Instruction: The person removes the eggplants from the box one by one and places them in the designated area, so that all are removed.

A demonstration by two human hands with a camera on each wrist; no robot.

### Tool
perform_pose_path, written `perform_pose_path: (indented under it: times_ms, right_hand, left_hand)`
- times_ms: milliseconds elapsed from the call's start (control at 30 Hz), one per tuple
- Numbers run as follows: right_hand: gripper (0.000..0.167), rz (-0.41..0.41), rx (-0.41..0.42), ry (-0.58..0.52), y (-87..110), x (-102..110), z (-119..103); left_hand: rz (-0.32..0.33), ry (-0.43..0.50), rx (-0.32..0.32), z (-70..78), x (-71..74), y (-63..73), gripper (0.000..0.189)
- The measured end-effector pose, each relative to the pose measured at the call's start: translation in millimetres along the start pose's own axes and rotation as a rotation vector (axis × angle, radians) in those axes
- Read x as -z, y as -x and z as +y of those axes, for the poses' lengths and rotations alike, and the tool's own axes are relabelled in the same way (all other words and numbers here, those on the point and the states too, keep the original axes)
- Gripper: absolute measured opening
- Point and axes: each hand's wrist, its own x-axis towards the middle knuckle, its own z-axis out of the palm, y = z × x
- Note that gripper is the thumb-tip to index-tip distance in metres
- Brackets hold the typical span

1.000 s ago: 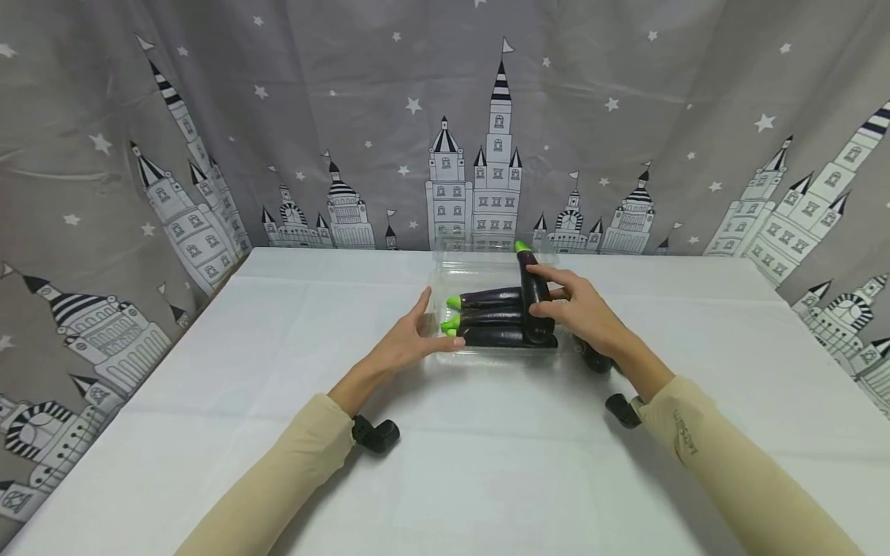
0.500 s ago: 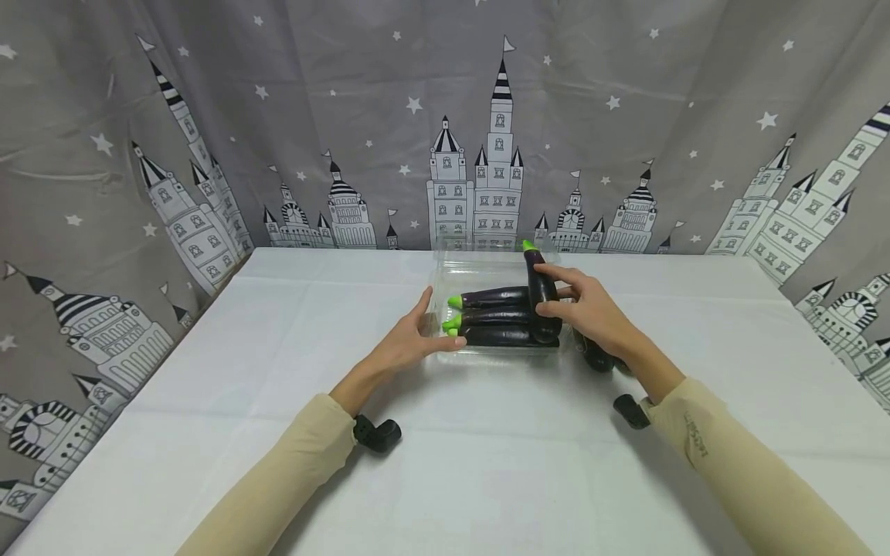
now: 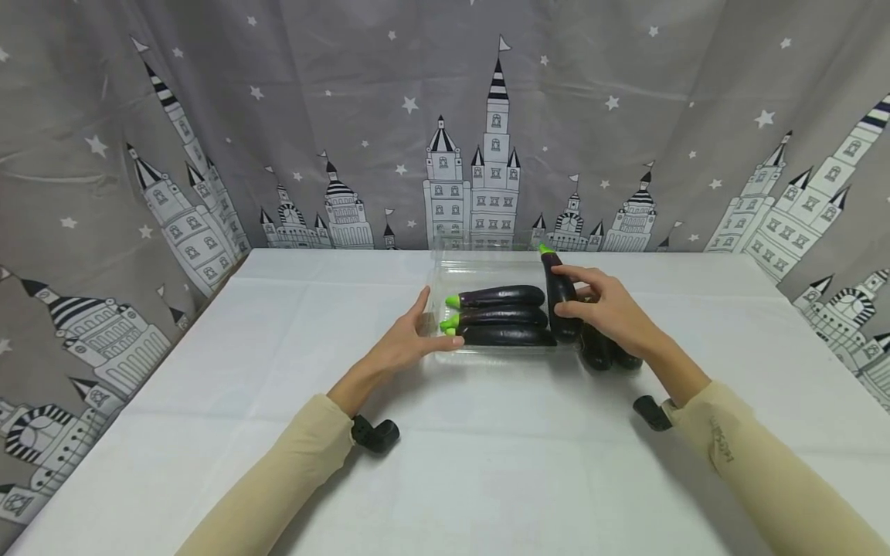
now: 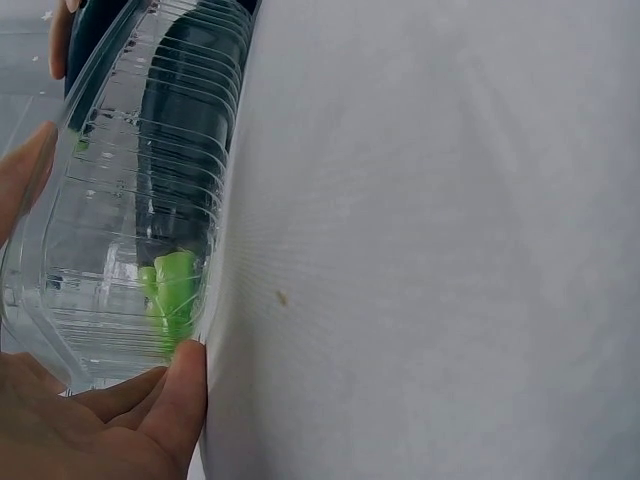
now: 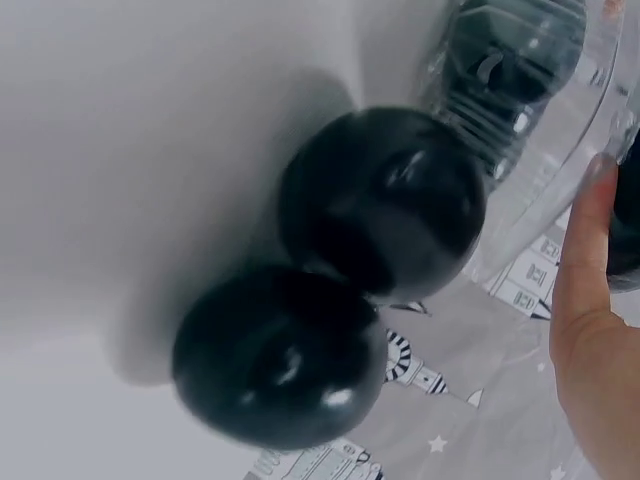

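Three dark purple eggplants [image 3: 504, 315] with bright green stem ends lie side by side in a clear plastic container [image 3: 480, 276]. At the container's left end, my left hand [image 3: 401, 340] holds it, thumb along the front rim and fingers at the end wall. My right hand [image 3: 603, 307] grips another eggplant [image 3: 556, 287] between thumb and fingers, stem end pointing away, over the container's right end. Below the right hand, two more eggplants [image 3: 596, 351] lie outside the container. Their round ends, such as the nearer eggplant [image 5: 285, 358], show in the right wrist view.
A white cloth covers the table [image 3: 445, 463]. Behind its far edge hangs a grey curtain [image 3: 334, 93] printed with castles and stars. The container stands close to that edge. Black devices [image 3: 375, 435] are strapped at both wrists.
My right hand has moved to the right with its eggplant, off the three lying ones, which now show in full. The left hand stays in place.
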Motion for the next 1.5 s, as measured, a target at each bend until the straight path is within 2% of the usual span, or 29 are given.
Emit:
perform_pose_path:
  times_ms: [533, 833, 1167, 1500]
  right_hand:
    - [0.063, 0.045, -0.024, 0.103, 23.7, 40, 20]
    - [0.058, 0.058, -0.055, 0.096, 35.3, 64, 37]
    - [0.06, 0.049, -0.125, 0.119, 32.3, 75, 54]
    - [0.061, -0.01, -0.166, 0.153, 35.5, 77, 69]
  left_hand:
    - [-0.001, -0.013, -0.004, -0.5, 0.8, -0.3, 0.116]
    - [0.0, -0.014, 0.003, 1.7, 0.7, 0.1, 0.116]
    - [-0.005, 0.005, 0.001, 1.4, 1.7, -0.7, 0.115]
    - [0.0, -0.03, 0.002, -1.2, 0.2, -2.8, 0.116]
